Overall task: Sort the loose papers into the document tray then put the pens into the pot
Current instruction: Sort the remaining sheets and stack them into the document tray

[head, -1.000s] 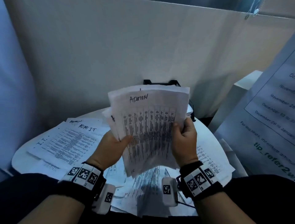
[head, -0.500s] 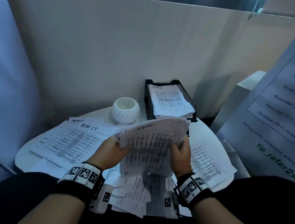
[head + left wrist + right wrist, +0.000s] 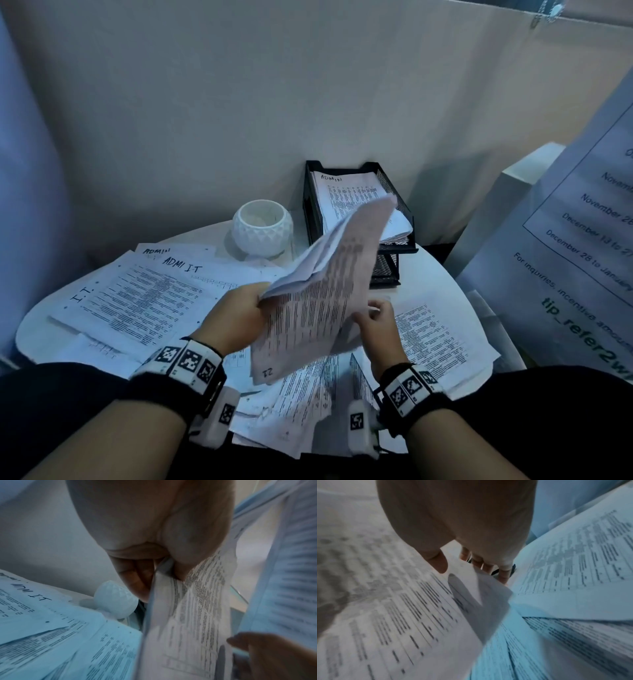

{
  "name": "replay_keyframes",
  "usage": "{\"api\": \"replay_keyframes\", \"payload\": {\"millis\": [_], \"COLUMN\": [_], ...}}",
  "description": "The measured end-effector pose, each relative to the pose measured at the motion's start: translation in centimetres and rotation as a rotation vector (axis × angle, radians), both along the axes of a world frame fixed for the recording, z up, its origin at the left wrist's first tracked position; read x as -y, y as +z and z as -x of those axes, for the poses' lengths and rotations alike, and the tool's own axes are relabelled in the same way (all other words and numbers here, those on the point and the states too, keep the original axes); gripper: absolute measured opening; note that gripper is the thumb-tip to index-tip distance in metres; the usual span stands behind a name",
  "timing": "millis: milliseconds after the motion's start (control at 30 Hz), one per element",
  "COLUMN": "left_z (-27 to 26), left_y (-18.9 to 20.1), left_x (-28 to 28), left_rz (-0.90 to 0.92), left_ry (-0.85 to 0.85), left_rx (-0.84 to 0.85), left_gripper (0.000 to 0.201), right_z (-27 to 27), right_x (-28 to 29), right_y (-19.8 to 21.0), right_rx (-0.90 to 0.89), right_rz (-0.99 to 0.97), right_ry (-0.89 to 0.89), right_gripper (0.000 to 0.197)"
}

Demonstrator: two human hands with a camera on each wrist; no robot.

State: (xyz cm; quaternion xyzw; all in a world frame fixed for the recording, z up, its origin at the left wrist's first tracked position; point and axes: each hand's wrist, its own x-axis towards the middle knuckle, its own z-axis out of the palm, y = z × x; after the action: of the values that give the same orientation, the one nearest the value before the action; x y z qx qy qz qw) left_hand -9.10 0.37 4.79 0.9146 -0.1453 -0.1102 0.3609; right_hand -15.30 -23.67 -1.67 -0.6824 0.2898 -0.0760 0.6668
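My left hand [image 3: 239, 308] grips a bundle of printed papers [image 3: 318, 291] by its left edge, tilted up with its far end over the black mesh document tray [image 3: 398, 202]. In the left wrist view its thumb and fingers [image 3: 137, 582] pinch that bundle [image 3: 193, 601]. My right hand [image 3: 373, 317] is at the bundle's right edge; the right wrist view shows its thumb [image 3: 439, 563] over the sheet [image 3: 402, 608] and its fingers behind the corner. The tray's top tier holds a stack marked ADMIN [image 3: 346, 195]. The white faceted pot [image 3: 262, 229] stands left of the tray. No pens show.
Loose sheets marked ADMIN and I.T. [image 3: 137, 298] cover the left of the round white table [image 3: 431, 274]; more sheets [image 3: 442, 339] lie right and in front. A large printed poster [image 3: 565, 257] and a white box [image 3: 513, 181] stand at the right. A wall backs the table.
The bundle, held upright before my face a second ago, came down and now swings forward and right toward the tray. The right hand has dropped lower along its edge.
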Motion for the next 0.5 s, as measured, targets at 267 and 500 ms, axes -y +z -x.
{"api": "replay_keyframes", "payload": {"millis": [267, 500], "left_z": [-1.2, -0.4], "left_y": [0.5, 2.2], "left_x": [-0.5, -0.3], "left_rz": [0.489, 0.364], "left_ry": [0.239, 0.119], "left_rx": [-0.205, -0.122], "left_gripper": [0.027, 0.02], "right_z": [-0.4, -1.8], "right_x": [-1.2, -3.1], "right_y": [0.0, 0.2], "right_rx": [-0.046, -0.09], "right_rz": [-0.563, -0.4], "right_ry": [0.051, 0.126], "right_gripper": [0.032, 0.015]}}
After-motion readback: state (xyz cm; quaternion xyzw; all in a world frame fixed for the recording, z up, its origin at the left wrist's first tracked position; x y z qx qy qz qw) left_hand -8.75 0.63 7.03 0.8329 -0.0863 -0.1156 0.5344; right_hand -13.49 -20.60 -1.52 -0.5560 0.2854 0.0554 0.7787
